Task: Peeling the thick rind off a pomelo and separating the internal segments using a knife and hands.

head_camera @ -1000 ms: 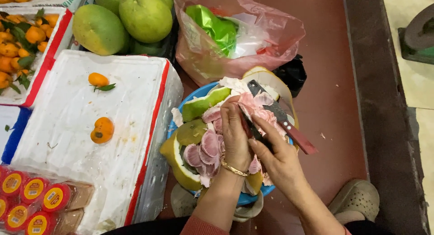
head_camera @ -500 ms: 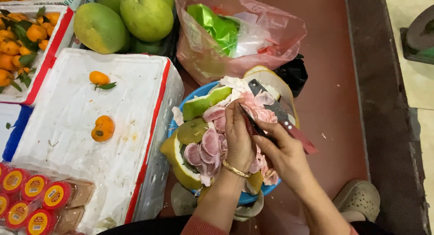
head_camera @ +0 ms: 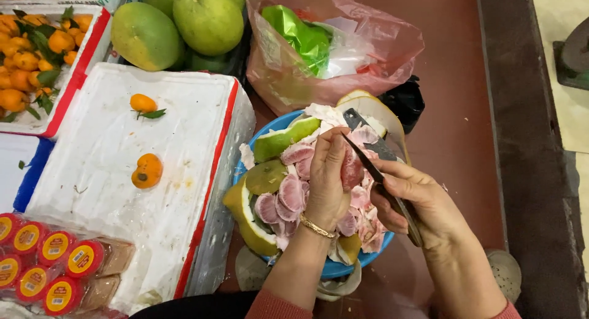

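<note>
My left hand (head_camera: 328,184) hides most of the pink pomelo segment (head_camera: 351,168) it grips over the round blue plastic basin (head_camera: 334,268), frame centre. My right hand (head_camera: 417,199) closes around the dark-bladed knife (head_camera: 368,153), covering its handle; the blade runs diagonally, tip toward upper left.

Left hand (head_camera: 328,184) grips 1 pink pomelo segment (head_camera: 351,168) above the blue bowl (head_camera: 334,268) of peeled segments and rind. Right hand (head_camera: 420,202) holds the knife (head_camera: 374,165), blade touching the segment. White foam box (head_camera: 147,171) beside carries 2 tangerines.
</note>
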